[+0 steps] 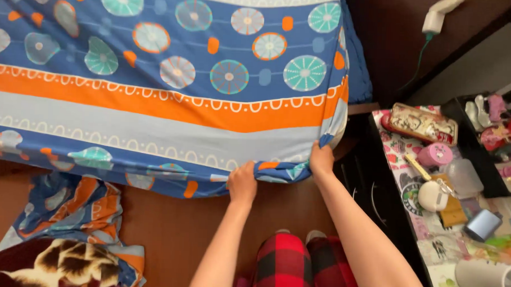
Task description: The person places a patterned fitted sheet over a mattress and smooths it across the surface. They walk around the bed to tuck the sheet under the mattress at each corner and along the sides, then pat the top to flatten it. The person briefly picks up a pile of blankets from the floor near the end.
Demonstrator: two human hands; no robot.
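Now both my hands pinch the sheet (172,106) hem at the bed corner: left hand (242,184) underneath, right hand (321,160) nearer the corner.

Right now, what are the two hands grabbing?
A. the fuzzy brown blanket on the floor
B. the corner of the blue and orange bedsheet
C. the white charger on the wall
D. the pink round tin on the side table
B: the left hand and the right hand both pinch the bunched corner of the blue and orange bedsheet at the mattress edge, away from the side table.
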